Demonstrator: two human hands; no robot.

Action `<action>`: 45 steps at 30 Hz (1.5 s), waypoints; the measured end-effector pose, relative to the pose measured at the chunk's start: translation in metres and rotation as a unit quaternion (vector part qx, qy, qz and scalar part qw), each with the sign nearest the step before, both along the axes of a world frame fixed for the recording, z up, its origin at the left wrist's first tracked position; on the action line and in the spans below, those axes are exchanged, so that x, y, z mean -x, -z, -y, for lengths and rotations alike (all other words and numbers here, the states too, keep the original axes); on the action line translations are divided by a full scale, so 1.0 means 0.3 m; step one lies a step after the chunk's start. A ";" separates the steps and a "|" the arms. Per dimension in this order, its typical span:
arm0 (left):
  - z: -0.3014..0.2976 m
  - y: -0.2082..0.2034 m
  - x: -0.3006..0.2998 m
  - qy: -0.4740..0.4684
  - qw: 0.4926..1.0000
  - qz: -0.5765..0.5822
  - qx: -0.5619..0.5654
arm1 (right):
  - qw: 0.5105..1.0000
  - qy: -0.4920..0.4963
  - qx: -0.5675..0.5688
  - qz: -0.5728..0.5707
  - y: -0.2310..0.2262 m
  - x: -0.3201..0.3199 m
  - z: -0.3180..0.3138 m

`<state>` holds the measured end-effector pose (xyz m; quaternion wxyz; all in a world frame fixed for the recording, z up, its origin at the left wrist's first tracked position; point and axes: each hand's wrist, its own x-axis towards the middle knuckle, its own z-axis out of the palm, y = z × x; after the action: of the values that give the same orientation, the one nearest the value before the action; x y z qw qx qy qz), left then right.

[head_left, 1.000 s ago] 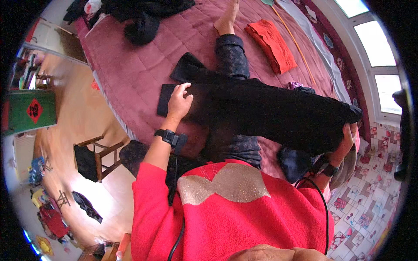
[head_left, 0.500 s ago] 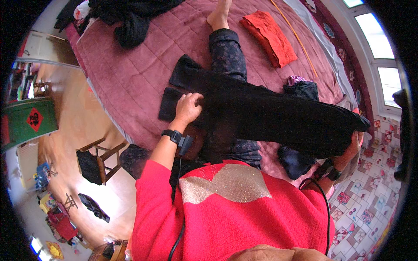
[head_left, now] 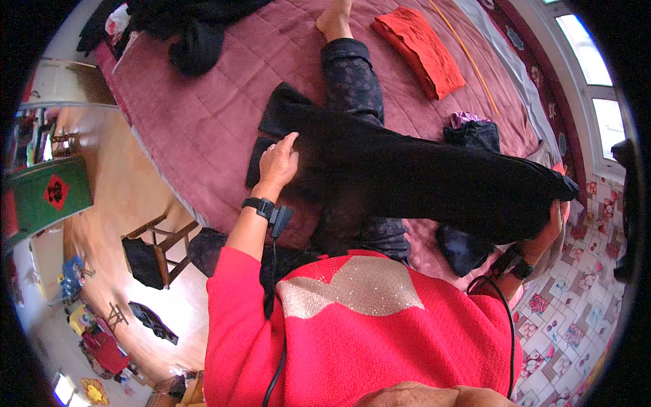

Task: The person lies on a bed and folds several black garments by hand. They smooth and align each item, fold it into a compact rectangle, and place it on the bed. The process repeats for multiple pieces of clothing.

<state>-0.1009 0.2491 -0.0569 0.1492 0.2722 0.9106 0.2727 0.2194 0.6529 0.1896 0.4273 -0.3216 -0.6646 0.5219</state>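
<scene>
Black trousers (head_left: pixel 420 176) look soft, limp; support both ends. Right hand (head_left: pixel 550 229) grips one; whether left hand (head_left: pixel 279 165) pinches, I can't tell

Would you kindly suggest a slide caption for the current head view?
Left hand and right hand near opposite ends of black trousers over a pink bed.

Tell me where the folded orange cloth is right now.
In the head view, the folded orange cloth lies on the pink bedspread, right of upper centre, between the bare foot and the thin orange stick, beyond the black trousers.
</scene>
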 end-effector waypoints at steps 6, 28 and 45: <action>-0.076 0.048 0.025 0.039 0.985 -0.150 0.078 | 0.993 -0.006 -0.098 0.070 0.004 -0.002 0.003; -0.009 0.064 0.085 -0.081 0.920 0.344 -0.167 | 0.999 0.008 -0.039 0.009 -0.016 0.066 0.033; 0.255 -0.175 0.204 -0.099 0.943 0.261 -0.180 | 0.998 -0.043 0.021 0.028 -0.079 0.163 0.030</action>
<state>-0.1620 0.1725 -0.0045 0.3026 0.1227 0.7980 0.5065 0.1706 0.6439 0.2134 0.3787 -0.3162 -0.6783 0.5445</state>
